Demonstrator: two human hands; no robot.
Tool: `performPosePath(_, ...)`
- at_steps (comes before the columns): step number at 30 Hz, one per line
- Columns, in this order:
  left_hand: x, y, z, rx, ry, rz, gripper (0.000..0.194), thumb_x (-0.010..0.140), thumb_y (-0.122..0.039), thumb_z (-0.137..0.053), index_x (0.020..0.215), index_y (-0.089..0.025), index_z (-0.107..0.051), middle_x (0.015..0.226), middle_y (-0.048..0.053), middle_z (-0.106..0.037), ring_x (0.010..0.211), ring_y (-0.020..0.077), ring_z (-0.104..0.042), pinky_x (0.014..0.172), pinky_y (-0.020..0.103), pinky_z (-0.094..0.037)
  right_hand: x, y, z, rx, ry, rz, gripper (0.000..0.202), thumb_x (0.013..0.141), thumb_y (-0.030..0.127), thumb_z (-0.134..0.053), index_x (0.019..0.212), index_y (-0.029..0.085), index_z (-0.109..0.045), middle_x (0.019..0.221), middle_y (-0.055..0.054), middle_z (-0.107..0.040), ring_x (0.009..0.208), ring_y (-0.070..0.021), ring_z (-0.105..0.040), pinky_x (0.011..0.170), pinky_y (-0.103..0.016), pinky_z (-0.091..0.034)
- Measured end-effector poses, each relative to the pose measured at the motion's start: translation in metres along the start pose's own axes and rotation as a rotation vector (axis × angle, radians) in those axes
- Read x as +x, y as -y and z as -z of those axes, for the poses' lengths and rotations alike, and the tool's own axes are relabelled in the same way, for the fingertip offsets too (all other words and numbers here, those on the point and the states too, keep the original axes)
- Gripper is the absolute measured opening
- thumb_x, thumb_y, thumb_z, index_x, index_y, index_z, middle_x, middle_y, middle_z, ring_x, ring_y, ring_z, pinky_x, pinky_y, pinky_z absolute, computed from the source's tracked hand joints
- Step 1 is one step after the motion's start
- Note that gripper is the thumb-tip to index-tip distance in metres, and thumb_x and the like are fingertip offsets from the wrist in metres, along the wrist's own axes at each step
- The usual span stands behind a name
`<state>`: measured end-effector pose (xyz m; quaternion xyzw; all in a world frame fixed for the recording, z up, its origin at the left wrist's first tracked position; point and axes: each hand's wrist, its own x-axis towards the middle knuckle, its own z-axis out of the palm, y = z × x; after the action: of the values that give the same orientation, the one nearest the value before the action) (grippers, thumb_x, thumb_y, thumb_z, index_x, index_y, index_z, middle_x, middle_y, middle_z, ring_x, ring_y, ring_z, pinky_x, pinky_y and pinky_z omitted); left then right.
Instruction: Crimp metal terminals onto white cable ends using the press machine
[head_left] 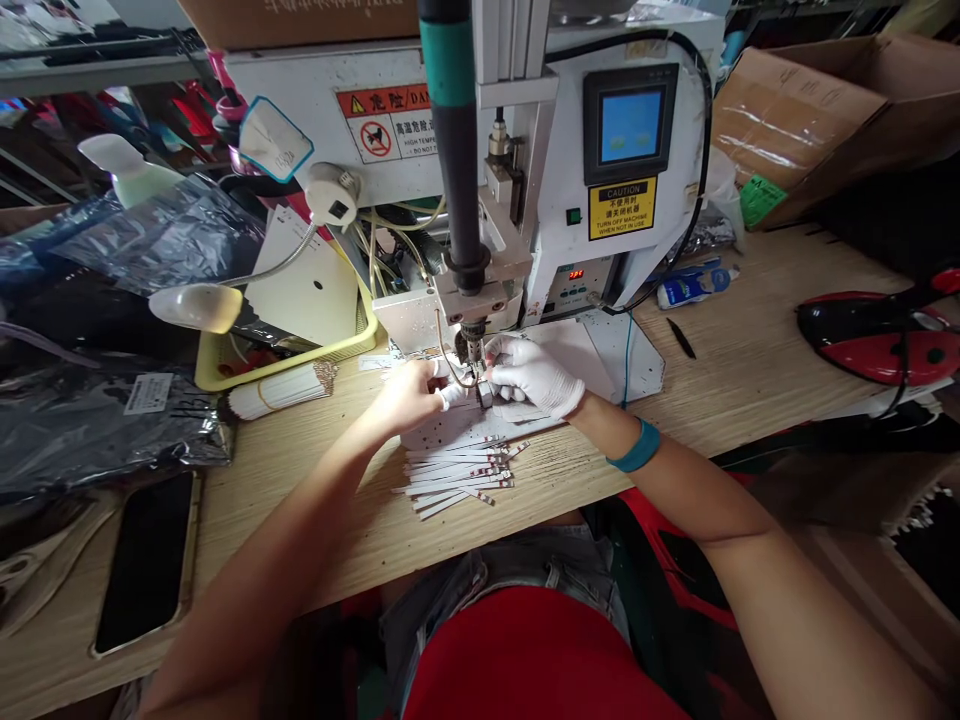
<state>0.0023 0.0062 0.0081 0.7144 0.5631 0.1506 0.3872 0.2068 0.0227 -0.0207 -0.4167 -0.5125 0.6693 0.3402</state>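
My left hand (pixel 411 398) is at the left of the machine's working head (pixel 472 345), its thumb and a finger in white covers and drawn together. From the right, my right hand (pixel 534 375), in a white glove, pinches close to the metal tip. What either hand grips is too small and hidden to make out. Below them, a loose pile of thin white strips (pixel 454 478) with small dark and reddish ends lies on the table. A banded bundle of similar strips (pixel 281 392) rests left of my left hand.
A yellow basket (pixel 289 370) holds papers and parts behind the bundle. A lamp (pixel 196 306) reaches in from the left. Near the table's left edge lies a phone (pixel 146 560). To the right are a blue-white tube (pixel 697 285), a dark blade-like piece (pixel 681 338) and a red-black object (pixel 885 340).
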Motion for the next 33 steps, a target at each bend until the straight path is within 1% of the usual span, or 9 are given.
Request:
performPosePath(5, -0.007, 0.016, 0.0, 0.116, -0.047, -0.159, 0.022, 0.077, -0.036, -0.061, 0.075, -0.015, -0.067, 0.06, -0.001, -0.053, 0.057, 0.0108, -0.043, 0.055, 0.023, -0.032, -0.015, 0.02, 0.03, 0.141, 0.058, 0.046, 0.018, 0.074, 0.015, -0.063, 0.086, 0.02, -0.05, 0.065, 0.004, -0.055, 0.047, -0.0062, -0.048, 0.036, -0.016, -0.031)
performPosePath(8, -0.013, 0.019, 0.007, 0.229, -0.014, -0.264, 0.02, 0.08, -0.028, -0.057, 0.091, -0.017, -0.069, 0.068, 0.0, -0.056, 0.062, 0.0121, -0.048, 0.059, 0.023, -0.036, -0.033, 0.029, 0.042, -0.017, 0.203, -0.037, 0.017, 0.075, 0.016, -0.063, 0.088, 0.018, -0.053, 0.064, 0.003, -0.057, 0.045, -0.007, -0.049, 0.036, -0.017, -0.033)
performPosePath(11, -0.016, 0.017, 0.009, 0.365, -0.001, -0.346, 0.023, 0.078, -0.017, -0.052, 0.095, -0.017, -0.068, 0.083, 0.005, -0.061, 0.075, 0.016, -0.054, 0.069, 0.026, -0.042, -0.044, 0.029, 0.039, -0.282, 0.285, -0.131, 0.014, 0.079, 0.023, -0.063, 0.09, 0.017, -0.057, 0.063, 0.002, -0.061, 0.044, -0.009, -0.051, 0.038, -0.02, -0.04)
performPosePath(13, -0.016, 0.018, 0.004, 0.443, 0.0, -0.356, 0.021, 0.075, -0.014, -0.052, 0.088, -0.016, -0.068, 0.088, 0.008, -0.061, 0.079, 0.0183, -0.056, 0.072, 0.028, -0.043, -0.042, 0.024, 0.036, -0.527, 0.186, -0.068, 0.016, 0.08, 0.029, -0.063, 0.091, 0.017, -0.063, 0.064, 0.0, -0.063, 0.048, -0.0119, -0.055, 0.043, -0.024, -0.043)
performPosePath(16, -0.014, 0.018, -0.006, 0.52, -0.034, -0.312, 0.014, 0.074, -0.014, -0.051, 0.072, -0.015, -0.064, 0.084, 0.009, -0.06, 0.073, 0.0193, -0.055, 0.067, 0.028, -0.043, -0.026, 0.014, 0.035, -0.905, -0.055, 0.188, 0.017, 0.081, 0.029, -0.065, 0.093, 0.019, -0.07, 0.08, -0.005, -0.07, 0.067, -0.0172, -0.061, 0.059, -0.029, -0.045)
performPosePath(20, -0.011, 0.013, -0.007, 0.458, -0.072, -0.272, 0.019, 0.071, -0.01, -0.049, 0.076, -0.016, -0.066, 0.079, 0.008, -0.064, 0.072, 0.0188, -0.057, 0.068, 0.027, -0.043, -0.008, 0.001, 0.037, -1.123, -0.08, 0.32, 0.012, 0.079, 0.023, -0.067, 0.088, 0.018, -0.072, 0.09, -0.007, -0.071, 0.082, -0.0214, -0.061, 0.07, -0.033, -0.043)
performPosePath(25, -0.012, 0.004, 0.003, 0.346, -0.012, -0.175, 0.018, 0.074, -0.013, -0.047, 0.076, -0.015, -0.065, 0.073, 0.006, -0.067, 0.066, 0.0166, -0.058, 0.063, 0.025, -0.042, -0.012, 0.002, 0.032, -0.988, -0.084, 0.337, 0.005, 0.078, 0.023, -0.069, 0.078, 0.018, -0.069, 0.082, -0.005, -0.069, 0.075, -0.0182, -0.06, 0.065, -0.031, -0.044)
performPosePath(30, -0.013, 0.003, 0.008, 0.296, -0.027, -0.167, 0.022, 0.082, -0.025, -0.048, 0.086, -0.014, -0.066, 0.076, 0.006, -0.068, 0.067, 0.0166, -0.058, 0.063, 0.026, -0.041, -0.019, 0.01, 0.033, -0.526, -0.015, 0.118, 0.013, 0.083, 0.027, -0.064, 0.09, 0.016, -0.064, 0.066, -0.002, -0.064, 0.051, -0.0121, -0.057, 0.04, -0.023, -0.04)
performPosePath(33, -0.011, 0.005, 0.009, 0.279, -0.045, -0.184, 0.021, 0.083, -0.03, -0.049, 0.082, -0.014, -0.064, 0.075, 0.004, -0.066, 0.065, 0.0149, -0.056, 0.062, 0.025, -0.039, -0.017, 0.012, 0.035, -0.493, -0.002, 0.134, 0.014, 0.08, 0.022, -0.064, 0.092, 0.014, -0.067, 0.072, -0.003, -0.066, 0.049, -0.0092, -0.054, 0.037, -0.021, -0.038)
